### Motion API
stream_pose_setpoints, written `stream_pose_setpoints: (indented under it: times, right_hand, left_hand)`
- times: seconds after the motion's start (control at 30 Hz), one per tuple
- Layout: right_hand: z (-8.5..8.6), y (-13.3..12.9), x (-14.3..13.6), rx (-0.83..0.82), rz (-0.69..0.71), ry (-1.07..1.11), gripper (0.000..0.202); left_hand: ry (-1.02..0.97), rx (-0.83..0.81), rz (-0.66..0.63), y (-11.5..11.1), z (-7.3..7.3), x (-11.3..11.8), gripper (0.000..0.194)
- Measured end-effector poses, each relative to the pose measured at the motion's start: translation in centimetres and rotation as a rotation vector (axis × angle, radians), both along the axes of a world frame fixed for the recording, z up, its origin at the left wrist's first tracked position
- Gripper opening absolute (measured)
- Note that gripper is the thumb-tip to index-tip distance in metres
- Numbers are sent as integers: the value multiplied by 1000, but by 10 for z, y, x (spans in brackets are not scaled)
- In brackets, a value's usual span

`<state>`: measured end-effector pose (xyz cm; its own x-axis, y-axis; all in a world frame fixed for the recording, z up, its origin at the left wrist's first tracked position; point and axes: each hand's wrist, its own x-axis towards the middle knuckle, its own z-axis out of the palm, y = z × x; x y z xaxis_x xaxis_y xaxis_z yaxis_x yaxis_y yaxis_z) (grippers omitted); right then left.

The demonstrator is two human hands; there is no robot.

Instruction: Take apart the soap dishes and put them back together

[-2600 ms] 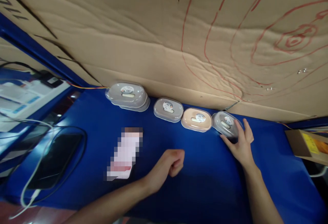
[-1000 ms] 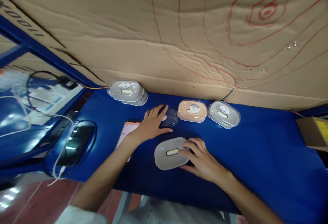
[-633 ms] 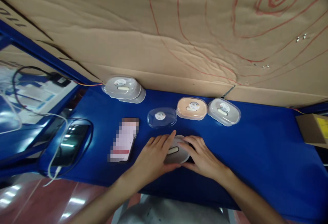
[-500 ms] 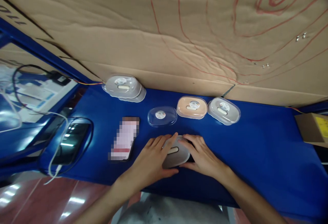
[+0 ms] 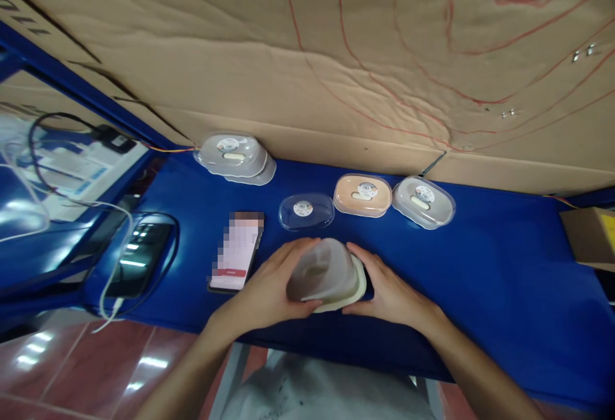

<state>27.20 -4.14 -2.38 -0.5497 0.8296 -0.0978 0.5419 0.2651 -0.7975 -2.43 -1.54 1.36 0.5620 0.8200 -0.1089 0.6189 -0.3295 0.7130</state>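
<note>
Where a cardboard panel [image 5: 216, 36] rises behind the blue surface [image 5: 494, 266], covered items line its foot: a stack of grey containers [image 5: 235, 159], a peach container [image 5: 362, 197] and a further grey container [image 5: 423, 203]. Nearer the front edge, the left hand [image 5: 271, 285] is clamped round one side of the uncovered grey container [image 5: 329, 273]; the right hand [image 5: 391, 289] appears to grip the opposite end by its fingertips. This container was level half a second ago and is now tilted, with a pale piece [image 5: 360, 282] newly exposed along its right rim. Judged from this, handling has reached the container's own parts; whether they are separated cannot be told. Just behind, the clear cover [image 5: 310, 218] lies loose, round label [image 5: 302, 209] uppermost.
</note>
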Motion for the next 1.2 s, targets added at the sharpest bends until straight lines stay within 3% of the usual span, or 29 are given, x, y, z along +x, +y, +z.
stream_pose_setpoints:
  times: [0.13,0.27,0.5,0.7,0.8,0.9,1.0,1.1,1.2]
  right_hand:
    - [16,1,7,-63,91,-90,114]
    - [27,-5,8,-147,165,-152,116]
    - [22,-13,-3,-76,170,-230,120]
    - [9,-19,-12,119,147,-297,120]
    - [8,-15,-4,146,148,-252,116]
    - [16,2,11,224,101,-188,82]
    - [28,35,21,415,-70,-213,54]
    - [37,78,22,507,-141,-335,62]
    - [36,120,18,440,-108,-401,89]
  left_hand:
    - [115,171,47,8,-4,-11,92]
    - [172,230,-7,13,-10,-14,81]
    - [200,361,-67,19,-22,-8,76]
    - [129,382,-35,-7,-13,8,78]
    - [81,326,-81,-28,-18,21,79]
    - [153,334,-157,-43,-29,28,71]
    - [221,425,-175,-48,-34,26,57]
    - [193,468,-140,-46,-28,21,51]
    - [35,436,-79,-35,-14,20,51]
